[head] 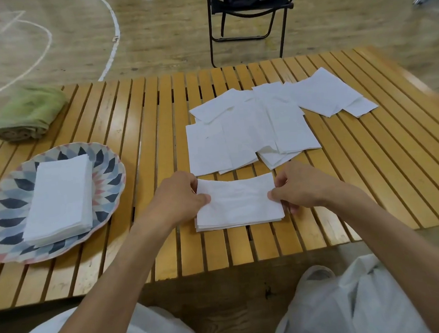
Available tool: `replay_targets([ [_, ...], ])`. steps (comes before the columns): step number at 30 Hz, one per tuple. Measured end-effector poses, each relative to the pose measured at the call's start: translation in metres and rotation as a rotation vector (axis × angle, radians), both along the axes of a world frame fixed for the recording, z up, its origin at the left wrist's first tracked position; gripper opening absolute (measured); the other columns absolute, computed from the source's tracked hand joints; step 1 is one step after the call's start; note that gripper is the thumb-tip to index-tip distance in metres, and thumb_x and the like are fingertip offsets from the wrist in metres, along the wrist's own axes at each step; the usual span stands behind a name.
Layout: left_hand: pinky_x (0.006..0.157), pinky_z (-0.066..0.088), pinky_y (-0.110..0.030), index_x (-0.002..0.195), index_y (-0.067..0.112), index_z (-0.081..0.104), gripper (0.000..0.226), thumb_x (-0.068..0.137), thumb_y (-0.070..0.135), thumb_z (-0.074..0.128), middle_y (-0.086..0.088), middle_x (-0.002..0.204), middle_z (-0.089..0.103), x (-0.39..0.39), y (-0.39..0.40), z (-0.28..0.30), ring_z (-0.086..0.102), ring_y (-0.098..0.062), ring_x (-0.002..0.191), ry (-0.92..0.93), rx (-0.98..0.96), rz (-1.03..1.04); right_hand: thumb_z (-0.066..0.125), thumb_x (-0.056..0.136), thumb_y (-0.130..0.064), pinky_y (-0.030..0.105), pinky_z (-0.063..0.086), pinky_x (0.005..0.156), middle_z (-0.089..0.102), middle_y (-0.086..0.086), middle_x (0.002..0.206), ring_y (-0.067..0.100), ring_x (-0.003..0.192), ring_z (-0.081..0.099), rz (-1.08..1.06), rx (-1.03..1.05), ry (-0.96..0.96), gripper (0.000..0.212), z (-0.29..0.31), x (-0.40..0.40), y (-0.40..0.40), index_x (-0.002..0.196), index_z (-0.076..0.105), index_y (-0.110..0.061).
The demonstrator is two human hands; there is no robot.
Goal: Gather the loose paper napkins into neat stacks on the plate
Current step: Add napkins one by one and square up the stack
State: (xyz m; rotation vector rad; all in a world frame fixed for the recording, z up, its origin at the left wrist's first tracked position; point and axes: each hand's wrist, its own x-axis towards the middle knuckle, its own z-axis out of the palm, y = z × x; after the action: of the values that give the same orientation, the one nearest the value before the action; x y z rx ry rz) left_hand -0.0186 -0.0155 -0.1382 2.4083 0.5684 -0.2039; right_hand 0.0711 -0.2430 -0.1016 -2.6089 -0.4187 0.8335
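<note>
A small stack of white napkins (pixel 238 204) lies on the slatted wooden table near its front edge. My left hand (pixel 180 197) pinches the stack's left side and my right hand (pixel 297 186) pinches its right side. Behind it, several loose white napkins (pixel 257 126) lie spread and overlapping across the middle and right of the table. At the left stands a patterned plate (pixel 108 164) with a neat stack of napkins (pixel 60 197) on it.
A rolled green towel (pixel 30 113) lies at the table's far left corner. A black folding chair (pixel 249 14) stands on the gym floor beyond the table. My knees in white cloth sit below the table's front edge (pixel 221 271).
</note>
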Motion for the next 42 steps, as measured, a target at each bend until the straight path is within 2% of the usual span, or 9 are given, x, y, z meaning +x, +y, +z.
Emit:
replay_targets([
  [5,0.068,0.057,-0.030,0.087,0.030,0.053,0.023,0.084,0.040,0.073,0.010,0.086,0.060,0.000,-0.002,-0.003,0.060,-0.008,0.076,0.025,0.103,0.000,0.069,0.092,-0.027,0.020,0.048,0.056,0.073,0.002,0.072,0.009,0.053,0.066,0.006,-0.036,-0.016,0.017,-0.004,-0.001,0.002,0.082,0.066,-0.014],
  [10,0.054,0.042,-0.024,0.097,0.030,0.047,0.031,0.084,0.046,0.070,0.014,0.082,0.051,-0.007,-0.003,0.003,0.051,-0.005,0.070,-0.092,0.381,-0.005,0.072,0.088,-0.037,0.028,0.051,0.066,0.061,-0.007,0.087,0.008,0.077,0.060,-0.059,-0.029,-0.285,0.019,-0.004,0.001,-0.003,0.093,0.057,-0.027],
  [14,0.076,0.045,-0.022,0.103,0.036,0.060,0.017,0.089,0.031,0.069,0.016,0.102,0.054,-0.008,-0.014,0.011,0.055,-0.005,0.091,-0.239,0.251,-0.292,0.072,0.090,-0.028,0.015,0.043,0.067,0.059,-0.018,0.093,0.001,0.085,0.059,0.141,0.215,-0.271,0.020,-0.003,-0.005,0.001,0.095,0.056,-0.039],
  [18,0.104,0.037,-0.032,0.123,0.035,0.063,0.034,0.090,0.030,0.069,0.013,0.130,0.054,-0.008,-0.030,0.006,0.047,-0.010,0.121,-0.162,0.291,-0.463,0.071,0.091,-0.030,0.017,0.036,0.083,0.048,-0.021,0.115,0.000,0.105,0.048,0.361,0.137,-0.242,0.026,-0.012,-0.012,0.010,0.112,0.061,-0.039],
  [20,0.109,0.032,-0.034,0.131,0.034,0.057,0.044,0.089,0.034,0.069,0.012,0.137,0.050,-0.008,-0.031,0.002,0.041,-0.011,0.127,-0.125,0.356,-0.490,0.071,0.090,-0.031,0.021,0.031,0.092,0.045,-0.016,0.126,0.001,0.111,0.039,0.414,0.068,-0.252,0.033,-0.018,-0.013,0.012,0.121,0.061,-0.037],
  [24,0.111,0.031,-0.035,0.136,0.034,0.051,0.051,0.089,0.036,0.068,0.010,0.143,0.045,-0.010,-0.030,-0.001,0.037,-0.013,0.131,-0.112,0.398,-0.471,0.071,0.090,-0.031,0.022,0.030,0.095,0.045,-0.011,0.141,0.008,0.124,0.041,0.409,0.045,-0.299,0.038,-0.021,-0.013,0.014,0.126,0.061,-0.035],
  [35,0.112,0.031,-0.034,0.135,0.033,0.053,0.050,0.088,0.036,0.068,0.012,0.141,0.046,-0.006,-0.029,0.002,0.040,-0.011,0.131,-0.112,0.352,-0.470,0.065,0.095,-0.040,0.025,0.036,0.093,0.049,-0.011,0.145,0.011,0.127,0.049,0.239,0.042,-0.231,0.042,0.014,-0.005,-0.003,0.135,0.054,-0.034],
  [39,0.108,0.035,-0.032,0.132,0.033,0.056,0.041,0.092,0.034,0.065,0.012,0.138,0.050,-0.005,-0.027,0.001,0.046,-0.010,0.125,-0.164,0.323,-0.425,0.063,0.095,-0.042,0.021,0.041,0.075,0.063,-0.013,0.115,0.008,0.106,0.060,0.088,0.087,-0.263,0.027,0.033,0.019,-0.009,0.119,0.065,-0.030],
  [42,0.103,0.039,-0.030,0.130,0.032,0.058,0.037,0.094,0.036,0.062,0.011,0.136,0.052,-0.004,-0.027,0.002,0.050,-0.010,0.120,-0.192,0.324,-0.393,0.063,0.094,-0.027,0.019,0.045,0.064,0.070,-0.006,0.101,0.011,0.091,0.065,-0.045,0.121,-0.349,0.013,0.027,0.052,-0.017,0.100,0.071,-0.020],
])
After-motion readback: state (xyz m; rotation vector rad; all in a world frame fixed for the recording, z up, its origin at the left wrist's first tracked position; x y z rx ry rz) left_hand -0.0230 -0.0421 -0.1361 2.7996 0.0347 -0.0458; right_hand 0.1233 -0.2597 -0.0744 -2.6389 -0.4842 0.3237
